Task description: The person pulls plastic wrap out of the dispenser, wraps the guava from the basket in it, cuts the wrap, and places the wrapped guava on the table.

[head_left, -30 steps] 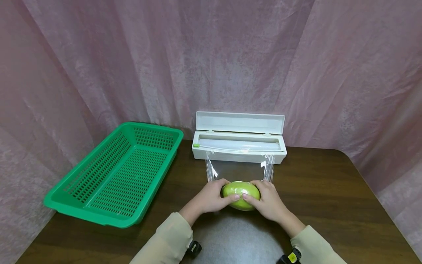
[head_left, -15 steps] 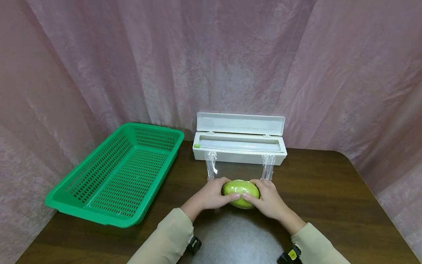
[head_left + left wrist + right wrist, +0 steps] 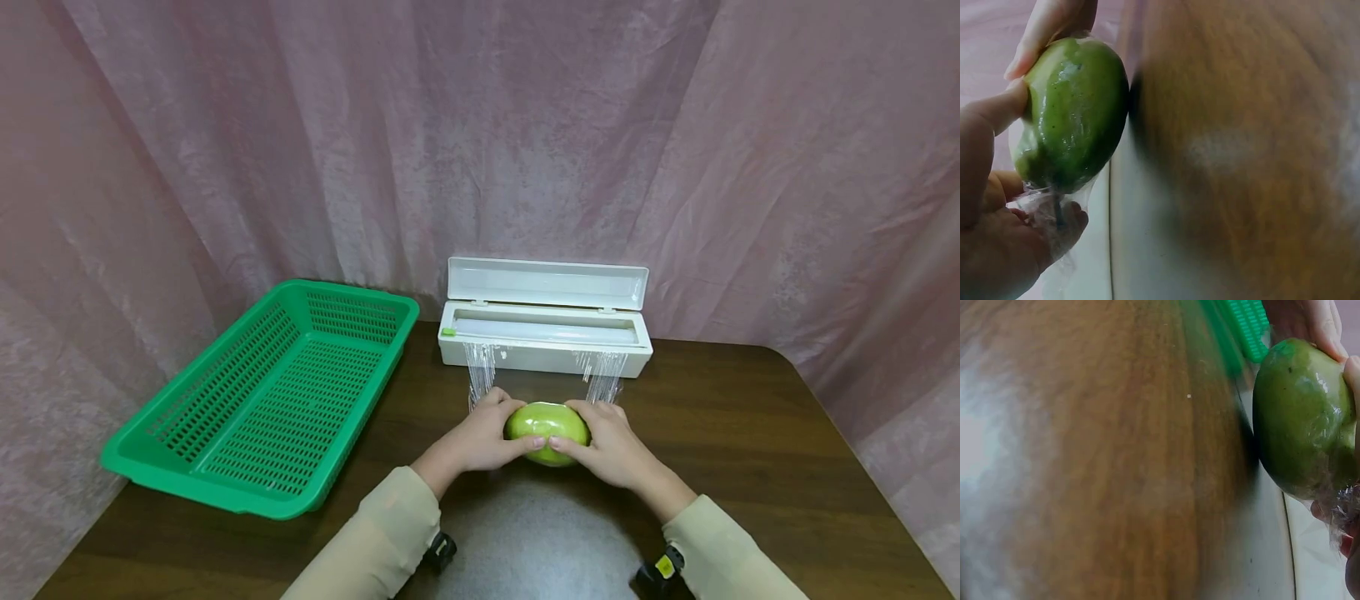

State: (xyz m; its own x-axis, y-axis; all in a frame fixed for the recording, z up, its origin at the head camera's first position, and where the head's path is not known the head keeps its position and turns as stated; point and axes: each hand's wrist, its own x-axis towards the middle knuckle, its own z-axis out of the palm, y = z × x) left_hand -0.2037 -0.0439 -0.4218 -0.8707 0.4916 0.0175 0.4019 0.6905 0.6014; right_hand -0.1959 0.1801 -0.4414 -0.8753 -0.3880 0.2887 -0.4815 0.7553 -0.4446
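A green mango (image 3: 547,423) is held between both hands in the head view, close over the table. My left hand (image 3: 480,435) grips its left end, and my right hand (image 3: 615,443) grips the right end, the thumbs meeting on the near side. Clear plastic wrap (image 3: 481,371) runs from the white wrap dispenser (image 3: 540,358) to the mango, gathered into creased strips at both sides. Seen from the left wrist, shiny film (image 3: 1050,212) bunches at one end of the mango (image 3: 1079,112), among the fingers. The right wrist view shows film clinging to the mango (image 3: 1297,419) too.
A green plastic basket (image 3: 341,450) stands on the left of the brown wooden table (image 3: 750,450). The dispenser's lid (image 3: 547,283) is raised, with the wrap roll (image 3: 543,330) visible inside. Pink curtains (image 3: 555,150) hang behind the table.
Both hands have shifted slightly forward, bringing the mango nearer the dispenser. The stretched wrap between them has shortened and looks more creased at its sides.
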